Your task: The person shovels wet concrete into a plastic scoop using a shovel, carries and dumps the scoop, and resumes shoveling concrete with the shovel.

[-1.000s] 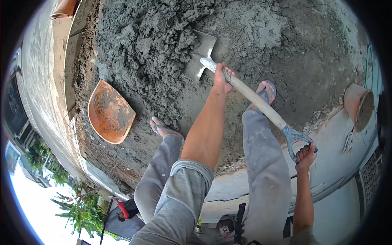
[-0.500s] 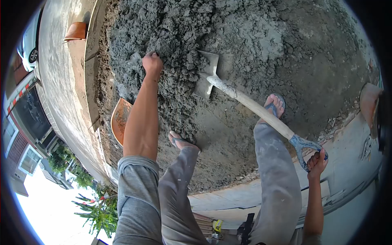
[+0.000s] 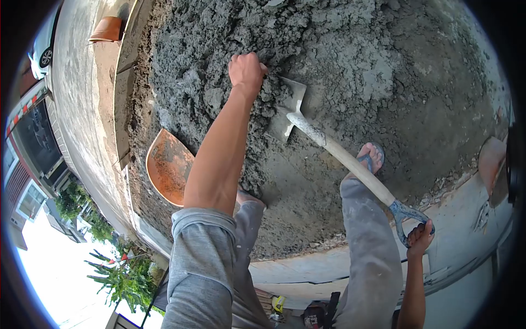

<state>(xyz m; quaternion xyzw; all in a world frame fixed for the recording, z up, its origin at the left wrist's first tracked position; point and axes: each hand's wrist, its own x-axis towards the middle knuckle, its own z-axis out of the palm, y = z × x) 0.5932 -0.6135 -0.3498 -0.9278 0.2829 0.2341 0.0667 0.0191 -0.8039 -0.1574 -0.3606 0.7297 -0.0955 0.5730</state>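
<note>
A heap of wet grey mortar spreads over the ground, lumpy and loose. Over it, my left hand is closed in a fist, just left of the shovel blade; anything inside the fingers is hidden. The shovel has a pale wooden shaft and a worn blue D-shaped grip. Its metal blade rests flat at the edge of the mortar, with some lumps against it. My right hand is wrapped around the D-grip at the lower right.
An orange curved scoop-like container lies left of my left forearm. My sandalled foot stands beside the shaft. A terracotta pot sits beyond the raised edging. Another reddish container is at far right.
My left hand has moved right across the mortar, closer to the shovel blade, still closed. My right hand stays on the grip, slightly lower in view.
</note>
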